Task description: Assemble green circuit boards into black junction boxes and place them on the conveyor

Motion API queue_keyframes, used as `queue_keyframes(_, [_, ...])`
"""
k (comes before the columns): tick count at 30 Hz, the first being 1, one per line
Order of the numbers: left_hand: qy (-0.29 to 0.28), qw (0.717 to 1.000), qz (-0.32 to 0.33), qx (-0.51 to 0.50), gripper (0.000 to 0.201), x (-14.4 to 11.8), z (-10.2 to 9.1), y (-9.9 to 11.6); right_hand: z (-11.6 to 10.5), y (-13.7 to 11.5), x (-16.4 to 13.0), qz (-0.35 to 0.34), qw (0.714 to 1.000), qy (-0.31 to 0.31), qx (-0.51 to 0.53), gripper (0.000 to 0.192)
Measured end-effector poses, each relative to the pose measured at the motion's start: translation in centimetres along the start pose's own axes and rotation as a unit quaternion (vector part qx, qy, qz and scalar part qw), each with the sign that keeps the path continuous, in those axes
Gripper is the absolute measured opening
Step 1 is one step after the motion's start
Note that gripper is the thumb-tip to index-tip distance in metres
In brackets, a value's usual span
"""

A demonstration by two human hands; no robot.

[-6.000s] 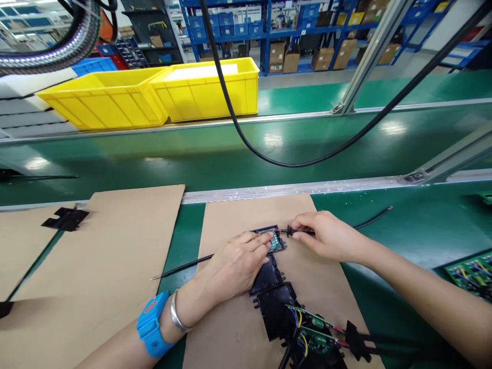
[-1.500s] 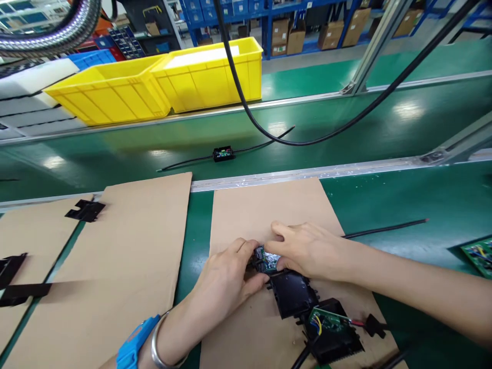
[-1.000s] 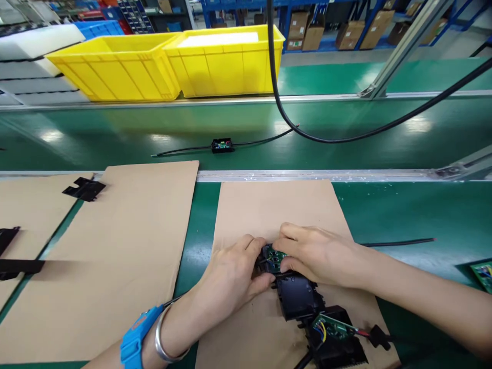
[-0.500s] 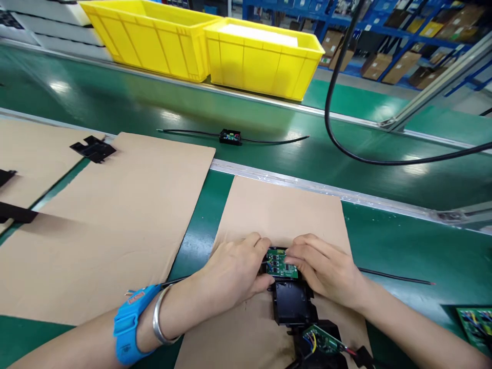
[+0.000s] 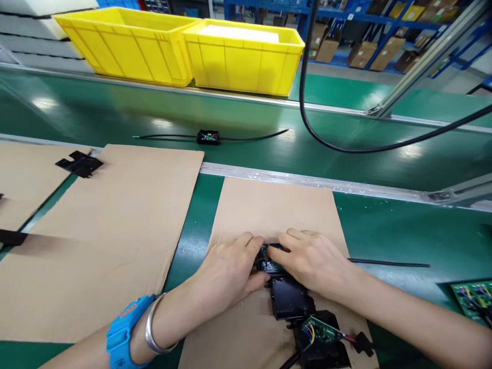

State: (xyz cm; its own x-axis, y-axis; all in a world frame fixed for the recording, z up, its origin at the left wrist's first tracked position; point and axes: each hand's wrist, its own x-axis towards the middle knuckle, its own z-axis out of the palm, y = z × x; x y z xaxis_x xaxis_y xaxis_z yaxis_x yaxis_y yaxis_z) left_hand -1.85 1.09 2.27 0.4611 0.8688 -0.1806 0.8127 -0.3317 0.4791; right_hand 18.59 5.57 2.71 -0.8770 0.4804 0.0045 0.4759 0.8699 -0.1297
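Observation:
Both hands meet over a small black housing with a green circuit board (image 5: 268,263) on a brown cardboard sheet (image 5: 269,210). My left hand (image 5: 230,274) grips its left side, thumb under the edge. My right hand (image 5: 311,261) lies over its right side, fingers pressing on the board. A thin black wire (image 5: 388,264) runs out to the right from under my right hand. Just below lie an empty black housing (image 5: 288,302) and another housing with a board and coloured wires (image 5: 321,338).
A finished black unit with wires (image 5: 208,137) lies on the green conveyor belt (image 5: 115,115). Two yellow bins (image 5: 184,46) stand behind it. A thick black cable (image 5: 346,148) hangs over the belt. A larger cardboard sheet (image 5: 103,236) with a black part (image 5: 79,164) lies left; circuit boards (image 5: 472,300) sit right.
My right hand has slid left and now covers most of the green board, which showed plainly half a second ago. The unit on the belt has drifted left.

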Motion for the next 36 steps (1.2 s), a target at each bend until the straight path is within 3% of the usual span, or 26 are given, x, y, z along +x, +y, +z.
queue_keyframes(4, [-0.011,1.0,0.001,0.011,0.044,-0.1,-0.1,-0.1,0.0,0.4,-0.1,0.021,1.0,0.009,-0.003,0.011])
queue_keyframes(9, [-0.021,1.0,-0.009,-0.012,0.046,0.0,-0.4,0.0,-0.4,0.0,0.0,0.05,0.999,-0.009,0.011,0.002])
queue_keyframes(17, [-0.034,0.998,-0.023,-0.051,0.05,-0.2,-1.8,-0.2,-0.6,-0.2,-0.1,0.069,0.997,-0.019,0.028,0.011])
queue_keyframes(19, [-0.041,0.998,-0.041,-0.04,0.035,-0.3,-2.2,-0.3,-0.4,0.0,-0.1,0.068,0.997,-0.011,0.036,0.011])
queue_keyframes(22, [-0.009,0.999,-0.037,0.007,0.01,-0.4,-2.1,-0.1,0.1,0.2,-0.1,0.069,0.996,-0.006,0.052,0.01])
queue_keyframes(26, [0.104,0.991,0.032,0.08,0.017,-0.5,-0.8,0.4,0.7,0.4,-0.2,0.069,0.995,0.018,0.063,0.006])
queue_keyframes(28, [0.127,0.981,0.05,0.135,0.019,-0.6,-0.1,0.6,1.0,0.5,-0.2,0.068,0.995,0.024,0.066,0.004])
queue_keyframes(32, [0.116,0.947,0.089,0.285,0.021,-0.7,0.8,1.2,1.2,0.4,0.0,0.066,0.995,0.034,0.071,0.007])
queue_keyframes(36, [0.053,0.912,0.099,0.394,0.02,-0.4,1.2,1.9,0.6,0.0,0.2,0.086,0.993,0.008,0.075,0.008])
